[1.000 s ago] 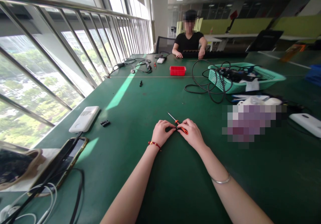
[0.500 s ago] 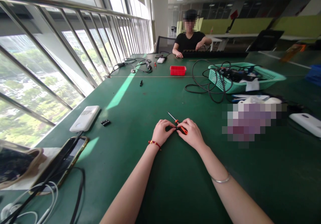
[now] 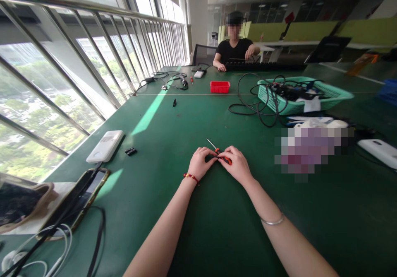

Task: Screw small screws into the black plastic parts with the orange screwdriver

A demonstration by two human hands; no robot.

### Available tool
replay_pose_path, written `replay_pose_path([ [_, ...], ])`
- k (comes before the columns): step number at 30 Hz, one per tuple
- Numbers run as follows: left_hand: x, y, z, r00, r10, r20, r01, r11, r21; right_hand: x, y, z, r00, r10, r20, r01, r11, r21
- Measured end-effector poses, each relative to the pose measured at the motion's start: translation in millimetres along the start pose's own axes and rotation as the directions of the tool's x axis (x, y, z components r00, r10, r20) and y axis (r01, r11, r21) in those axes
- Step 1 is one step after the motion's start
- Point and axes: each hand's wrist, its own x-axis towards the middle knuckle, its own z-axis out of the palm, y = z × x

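My left hand (image 3: 200, 162), with a red beaded bracelet at the wrist, and my right hand (image 3: 236, 163) meet above the green table. Thumbs and forefingers of both are closed in a pinch on a small black part (image 3: 217, 157), mostly hidden by the fingertips. A screwdriver (image 3: 217, 150) with an orange and black handle slants by the right fingers, its thin metal shaft pointing away to the left. Whether the right hand grips it or it lies on the table, I cannot tell. Further left lies a small black piece (image 3: 130, 151) on the table.
A white power bank (image 3: 105, 146), a phone (image 3: 93, 186) and cables are at the left. Ahead stands a red tray (image 3: 220, 87); a teal basket (image 3: 339, 97) of cables is at the right. Opposite sits a person (image 3: 235, 51) in black. A metal railing runs along the left.
My two hands have barely shifted; the fingertips have drawn slightly closer around the small black part. Across the table, the person's raised hand has moved a little.
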Motion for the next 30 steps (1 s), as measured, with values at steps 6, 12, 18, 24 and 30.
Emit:
replay_pose_path([
  [6, -0.4, 0.3, 0.0, 1.000, -0.003, -0.007, 0.003, 1.000, 0.007, 0.0, 0.5, -0.3, 1.000, 0.015, 0.000, -0.015, 0.999, 0.038],
  [12, -0.7, 1.8, -0.6, 1.000, 0.000, 0.001, 0.000, 1.000, 0.012, 0.1, -0.6, -0.8, 1.000, 0.013, -0.008, -0.013, 0.999, 0.030],
  [18, -0.7, 0.6, 0.2, 1.000, 0.007, 0.003, -0.007, 1.000, 0.020, 0.3, 2.5, 1.8, 1.000, -0.008, -0.016, 0.009, 1.000, 0.017],
  [24, -0.6, -0.1, 0.6, 1.000, 0.010, -0.002, -0.010, 1.000, -0.003, 0.4, 2.0, 1.3, 1.000, 0.000, 0.004, 0.000, 1.000, 0.009],
  [30, -0.6, 0.4, 0.0, 1.000, 0.007, 0.004, -0.007, 1.000, -0.015, 0.3, 0.9, 0.9, 1.000, -0.002, 0.012, 0.002, 1.000, 0.010],
])
